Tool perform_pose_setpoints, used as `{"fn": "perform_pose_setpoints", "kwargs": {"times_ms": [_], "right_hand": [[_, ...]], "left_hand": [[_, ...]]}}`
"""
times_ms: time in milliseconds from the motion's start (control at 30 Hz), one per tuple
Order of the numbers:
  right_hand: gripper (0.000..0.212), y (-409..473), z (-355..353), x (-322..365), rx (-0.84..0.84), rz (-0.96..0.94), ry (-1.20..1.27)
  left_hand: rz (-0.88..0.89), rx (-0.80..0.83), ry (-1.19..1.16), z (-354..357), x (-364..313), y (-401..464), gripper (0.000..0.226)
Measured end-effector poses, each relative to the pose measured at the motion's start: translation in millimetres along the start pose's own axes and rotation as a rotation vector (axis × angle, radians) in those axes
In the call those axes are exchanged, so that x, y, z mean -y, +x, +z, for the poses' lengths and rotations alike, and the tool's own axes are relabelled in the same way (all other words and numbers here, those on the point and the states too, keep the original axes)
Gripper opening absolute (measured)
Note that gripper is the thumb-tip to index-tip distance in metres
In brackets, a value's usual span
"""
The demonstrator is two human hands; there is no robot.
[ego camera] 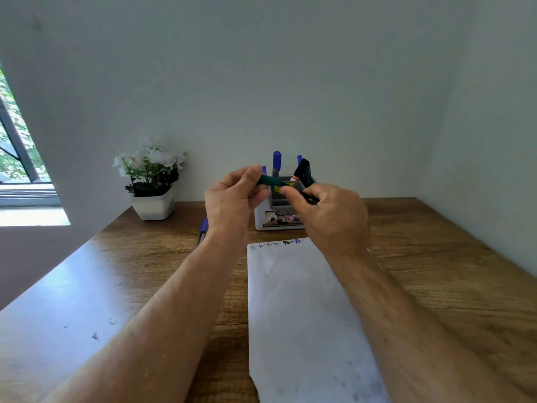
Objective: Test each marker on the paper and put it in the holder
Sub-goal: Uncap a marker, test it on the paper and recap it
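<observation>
At the far left a potted plant (151, 181) with white flowers stands on the wooden desk (436, 257), against the wall. Next, a blue marker (203, 229) lies on the desk, mostly hidden behind the left wrist.

The left hand (232, 199) is raised above the desk, its thumb and fingers curled round the left end of a dark green marker (268, 180). The marker's long axis runs roughly level, left to right, straight across to the right hand (325, 210), which pinches its other end and also holds what looks like a black marker (303, 173) slanting upward (whether that is a cap or a second pen I cannot tell). Both hands are equally on the green marker, so pulling it apart along that axis seems the step in hand.

Just behind the hands stands the holder (279, 219), several blue markers already upright in it. Nearer the camera lies the paper (302, 315), with small test scribbles along its far edge.
</observation>
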State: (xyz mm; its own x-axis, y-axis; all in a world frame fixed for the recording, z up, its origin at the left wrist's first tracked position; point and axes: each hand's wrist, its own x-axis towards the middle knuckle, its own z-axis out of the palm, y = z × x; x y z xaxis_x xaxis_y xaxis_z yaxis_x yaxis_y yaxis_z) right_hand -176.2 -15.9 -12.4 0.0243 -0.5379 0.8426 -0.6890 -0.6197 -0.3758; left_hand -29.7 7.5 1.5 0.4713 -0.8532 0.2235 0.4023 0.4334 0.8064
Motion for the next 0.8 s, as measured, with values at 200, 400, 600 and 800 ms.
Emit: {"fn": "perform_pose_setpoints", "kwargs": {"times_ms": [200,400,600,800], "right_hand": [[0.023,-5.3,10.9,-7.3,0.056,0.253,0.359],[0.031,-0.5,7.9,-9.0,0.094,0.404,0.711],[0.021,4.5,1.0,-14.6,0.08,0.558,0.902],[0.015,-3.7,4.8,-34.7,0.122,0.62,0.613]], "left_hand": [[-0.061,-0.009,-0.236,1.9,-1.2,-3.2,0.016],[-0.107,0.036,-0.299,-2.3,1.4,-0.1,0.026],[-0.175,0.054,-0.126,-3.6,16.2,0.0,0.022],[-0.263,0.006,0.14,6.9,37.7,-8.6,0.021]]}}
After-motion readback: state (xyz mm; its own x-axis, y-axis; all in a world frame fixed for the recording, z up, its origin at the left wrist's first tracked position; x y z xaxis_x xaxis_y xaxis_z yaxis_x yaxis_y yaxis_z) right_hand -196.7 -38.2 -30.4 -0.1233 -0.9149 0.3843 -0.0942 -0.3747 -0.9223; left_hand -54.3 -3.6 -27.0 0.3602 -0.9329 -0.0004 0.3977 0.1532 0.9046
